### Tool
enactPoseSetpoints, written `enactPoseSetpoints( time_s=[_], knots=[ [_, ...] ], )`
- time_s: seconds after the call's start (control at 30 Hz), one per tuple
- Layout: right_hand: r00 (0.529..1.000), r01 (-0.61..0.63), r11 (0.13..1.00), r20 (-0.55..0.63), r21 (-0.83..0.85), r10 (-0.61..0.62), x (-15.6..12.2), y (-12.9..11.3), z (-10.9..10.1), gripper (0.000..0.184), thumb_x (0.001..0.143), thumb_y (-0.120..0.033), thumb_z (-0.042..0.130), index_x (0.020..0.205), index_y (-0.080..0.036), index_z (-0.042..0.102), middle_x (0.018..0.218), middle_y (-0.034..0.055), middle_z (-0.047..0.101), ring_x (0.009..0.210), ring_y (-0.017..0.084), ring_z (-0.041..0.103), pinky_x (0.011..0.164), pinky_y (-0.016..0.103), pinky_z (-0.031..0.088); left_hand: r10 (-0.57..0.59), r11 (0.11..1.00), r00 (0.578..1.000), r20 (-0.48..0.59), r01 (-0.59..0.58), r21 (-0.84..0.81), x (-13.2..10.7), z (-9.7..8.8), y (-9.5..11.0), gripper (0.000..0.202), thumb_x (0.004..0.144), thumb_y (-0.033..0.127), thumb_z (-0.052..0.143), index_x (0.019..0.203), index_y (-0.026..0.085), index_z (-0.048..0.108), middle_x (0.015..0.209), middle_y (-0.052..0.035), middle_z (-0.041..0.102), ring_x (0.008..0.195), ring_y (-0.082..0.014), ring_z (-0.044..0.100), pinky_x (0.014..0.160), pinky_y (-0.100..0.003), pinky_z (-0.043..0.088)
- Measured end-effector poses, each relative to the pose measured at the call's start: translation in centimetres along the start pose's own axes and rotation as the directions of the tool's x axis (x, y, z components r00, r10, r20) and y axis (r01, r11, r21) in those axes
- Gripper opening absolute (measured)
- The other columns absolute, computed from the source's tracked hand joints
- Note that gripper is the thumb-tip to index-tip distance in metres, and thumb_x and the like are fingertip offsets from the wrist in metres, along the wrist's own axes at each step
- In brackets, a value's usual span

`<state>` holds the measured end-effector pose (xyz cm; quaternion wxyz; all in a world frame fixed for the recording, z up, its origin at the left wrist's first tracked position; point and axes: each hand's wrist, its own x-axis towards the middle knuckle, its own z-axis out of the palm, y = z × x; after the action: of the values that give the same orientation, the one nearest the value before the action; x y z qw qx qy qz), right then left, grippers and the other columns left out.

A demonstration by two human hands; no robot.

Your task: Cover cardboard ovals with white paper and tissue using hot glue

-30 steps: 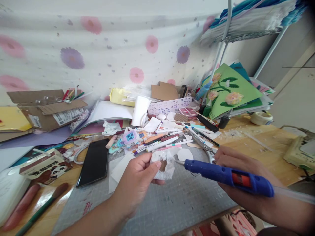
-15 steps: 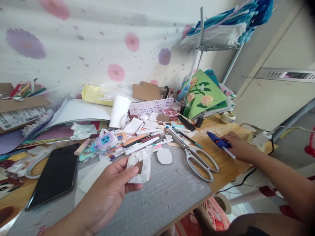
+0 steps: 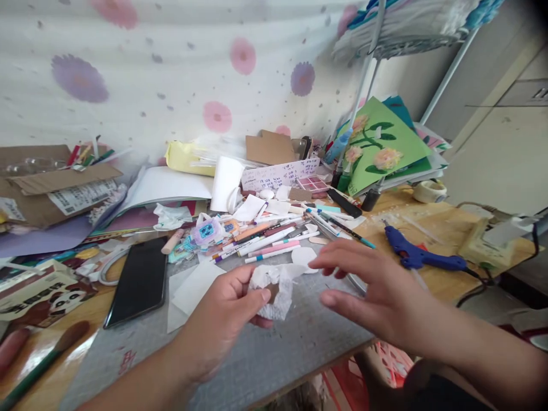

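My left hand (image 3: 222, 317) pinches a crumpled white paper ring (image 3: 273, 286) over the grey cutting mat (image 3: 274, 354). My right hand (image 3: 368, 288) hovers just right of the ring with fingers stretched out and nothing in them, a little blurred. A blue glue gun (image 3: 417, 256) lies on the wooden table to the right, its cord trailing off right. The scissors lie mostly hidden under my right hand.
A black phone (image 3: 139, 279) lies on the mat's left edge. Markers and pens (image 3: 274, 242) crowd the middle. A green flower card (image 3: 385, 142), tape roll (image 3: 429, 190), cardboard box (image 3: 55, 191) and panda box (image 3: 38, 294) ring the work area. A flowered cloth hangs behind.
My right hand held the glue gun at the ring, set it down on the table to the right, and has now come back empty beside the ring.
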<state>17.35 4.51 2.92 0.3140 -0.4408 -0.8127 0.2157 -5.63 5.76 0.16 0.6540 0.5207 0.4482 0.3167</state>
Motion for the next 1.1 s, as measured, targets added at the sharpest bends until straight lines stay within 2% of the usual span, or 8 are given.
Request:
enactPoseSetpoints(
  time_s=[0.1,0.2,0.27,0.43,0.6,0.83,1.0,1.1],
  knots=[
    [0.997,-0.038,0.998,-0.058,0.054,0.041,1.3,-1.1,2.1,0.019,0.082,-0.032,0.061,0.097,-0.019,0.063,0.092,0.0054,0.062,0.079,0.016,0.058,0.066,0.030,0.049,0.022,0.998,1.000,0.001,-0.022,0.051,-0.1,0.2,0.2,0.009,0.081,0.025,0.058,0.087,0.018,0.061,0.080,-0.0014,0.063,0.074,-0.0153,0.057,0.060,-0.024,0.051],
    [0.996,-0.042,0.998,-0.082,0.035,0.045,1.8,-1.0,2.5,0.008,0.081,-0.019,0.059,0.075,-0.018,0.062,0.073,0.0010,0.060,0.067,0.013,0.055,0.060,0.027,0.044,0.032,0.995,0.999,-0.004,-0.031,0.097,-0.2,0.2,0.3,0.008,0.079,0.025,0.059,0.083,0.018,0.061,0.075,-0.0007,0.062,0.070,-0.0153,0.056,0.058,-0.024,0.051],
    [0.994,0.020,1.000,-0.106,-0.007,-0.021,1.8,-1.0,2.5,0.013,0.081,-0.012,0.056,0.070,-0.018,0.061,0.069,0.0001,0.058,0.066,0.013,0.054,0.060,0.027,0.043,0.053,0.987,0.998,-0.039,-0.046,0.155,-0.3,0.2,0.2,0.007,0.079,0.025,0.058,0.079,0.018,0.059,0.073,-0.0004,0.061,0.068,-0.0153,0.055,0.059,-0.025,0.051],
    [0.965,0.213,0.963,-0.121,-0.165,-0.235,1.1,-1.8,3.7,0.015,0.082,-0.009,0.052,0.079,-0.018,0.064,0.078,0.0044,0.060,0.069,0.015,0.054,0.060,0.027,0.042,0.116,0.959,0.986,-0.120,-0.079,0.273,-0.3,0.2,0.1,0.009,0.079,0.026,0.055,0.074,0.019,0.059,0.068,0.0006,0.057,0.064,-0.0154,0.053,0.058,-0.025,0.049],
    [0.947,0.273,0.892,-0.061,-0.362,-0.314,0.6,-2.4,4.8,0.016,0.086,-0.012,0.049,0.085,-0.016,0.065,0.072,0.0044,0.056,0.064,0.016,0.048,0.056,0.029,0.036,0.121,0.961,0.984,-0.133,-0.082,0.264,-0.5,0.4,-0.1,0.012,0.079,0.029,0.055,0.074,0.019,0.057,0.066,0.0004,0.055,0.063,-0.0160,0.052,0.056,-0.024,0.045],
    [0.926,0.357,0.771,0.088,-0.527,-0.368,0.4,-3.0,4.6,0.017,0.084,-0.011,0.048,0.072,-0.016,0.059,0.069,0.0035,0.053,0.060,0.017,0.041,0.053,0.031,0.027,0.152,0.956,0.980,-0.126,-0.113,0.272,-0.7,0.5,-0.4,0.013,0.081,0.029,0.053,0.075,0.019,0.058,0.067,0.0012,0.055,0.063,-0.0148,0.049,0.056,-0.023,0.039],
    [0.915,0.394,0.704,0.183,-0.591,-0.359,0.3,-3.4,5.2,0.007,0.077,-0.012,0.056,0.077,-0.017,0.059,0.073,0.0042,0.055,0.062,0.019,0.042,0.054,0.034,0.029,0.133,0.959,0.980,-0.151,-0.089,0.269,-0.4,0.4,-0.1,0.011,0.078,0.026,0.056,0.072,0.018,0.057,0.064,0.0025,0.052,0.062,-0.0135,0.046,0.055,-0.022,0.038],
    [0.921,0.379,0.726,0.161,-0.574,-0.353,0.0,-3.5,5.2,0.009,0.078,-0.012,0.054,0.073,-0.018,0.059,0.073,0.0047,0.056,0.064,0.021,0.044,0.059,0.038,0.034,0.108,0.980,0.987,-0.117,-0.086,0.180,-0.3,0.3,0.1,0.010,0.079,0.026,0.056,0.076,0.017,0.059,0.069,0.0017,0.056,0.064,-0.0131,0.048,0.056,-0.022,0.040]
  ],
)
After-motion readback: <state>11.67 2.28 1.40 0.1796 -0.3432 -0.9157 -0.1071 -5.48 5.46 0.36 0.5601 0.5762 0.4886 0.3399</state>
